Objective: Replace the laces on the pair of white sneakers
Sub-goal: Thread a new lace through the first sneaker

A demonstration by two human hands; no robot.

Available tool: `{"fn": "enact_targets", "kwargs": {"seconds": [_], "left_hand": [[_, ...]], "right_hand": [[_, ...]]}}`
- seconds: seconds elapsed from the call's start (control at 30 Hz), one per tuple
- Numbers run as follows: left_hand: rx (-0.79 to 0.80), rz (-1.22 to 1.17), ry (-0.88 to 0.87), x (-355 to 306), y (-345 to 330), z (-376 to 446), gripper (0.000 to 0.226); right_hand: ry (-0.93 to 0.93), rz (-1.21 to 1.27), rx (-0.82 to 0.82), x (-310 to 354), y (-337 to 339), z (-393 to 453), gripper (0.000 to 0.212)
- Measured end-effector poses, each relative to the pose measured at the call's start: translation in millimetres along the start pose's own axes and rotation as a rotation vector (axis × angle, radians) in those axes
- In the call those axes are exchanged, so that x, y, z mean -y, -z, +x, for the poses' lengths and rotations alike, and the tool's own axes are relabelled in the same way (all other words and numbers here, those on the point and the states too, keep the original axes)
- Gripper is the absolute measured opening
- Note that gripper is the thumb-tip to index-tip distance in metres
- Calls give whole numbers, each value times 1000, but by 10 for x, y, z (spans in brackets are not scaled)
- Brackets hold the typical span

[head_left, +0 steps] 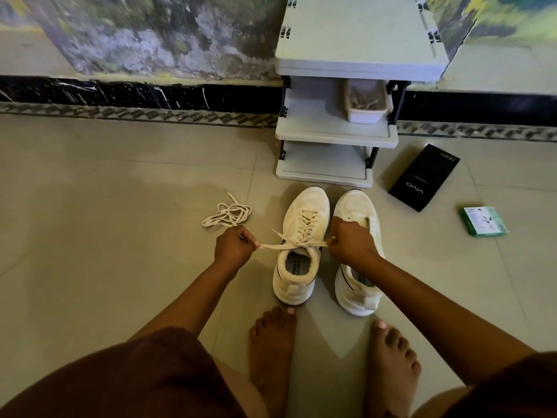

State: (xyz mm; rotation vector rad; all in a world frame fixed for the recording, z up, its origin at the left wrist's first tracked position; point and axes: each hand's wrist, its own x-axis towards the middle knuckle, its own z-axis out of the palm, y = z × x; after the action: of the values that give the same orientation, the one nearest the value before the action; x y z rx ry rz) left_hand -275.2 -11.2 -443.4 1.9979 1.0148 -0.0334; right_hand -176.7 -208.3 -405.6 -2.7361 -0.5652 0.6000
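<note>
I had my left hand [233,247] and right hand [351,241] each closed in a grip on one end of the lace [297,244], pulled apart to cinch the laced sneaker [301,245] standing on the floor [120,182] beside its unlaced mate [358,212], the spare lace [227,214] lying nearby

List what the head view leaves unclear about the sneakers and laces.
- Right sneaker: the right hand covers its eyelets, so laced or not is unknown.
- Lace ends: hidden inside the left hand and the right hand.
- Insole print in the left sneaker: too small to read.
- Loose lace on the floor: old or new, cannot tell.
</note>
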Motion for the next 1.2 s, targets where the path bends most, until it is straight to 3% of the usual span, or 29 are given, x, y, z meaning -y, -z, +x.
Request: {"fn": "enact_targets", "kwargs": {"seconds": [0.37, 0.6, 0.77, 0.83, 1.2], "left_hand": [[22, 31, -33, -10, -30, -11, 19], [76, -219, -28, -126, -71, -69, 5], [435, -208, -129, -191, -102, -97, 48], [508, -155, -152, -199, -134, -131, 59], [406, -155, -137, 99, 165, -19, 64]], "right_hand": [[-14, 52, -14, 15, -39, -34, 28], [-65, 159, -5, 91, -83, 21, 33], [-98, 291, 139, 193, -149, 41, 42], [-115, 341, 152, 217, -179, 64, 40], [-43, 518, 227, 627, -290, 94, 48]]}}
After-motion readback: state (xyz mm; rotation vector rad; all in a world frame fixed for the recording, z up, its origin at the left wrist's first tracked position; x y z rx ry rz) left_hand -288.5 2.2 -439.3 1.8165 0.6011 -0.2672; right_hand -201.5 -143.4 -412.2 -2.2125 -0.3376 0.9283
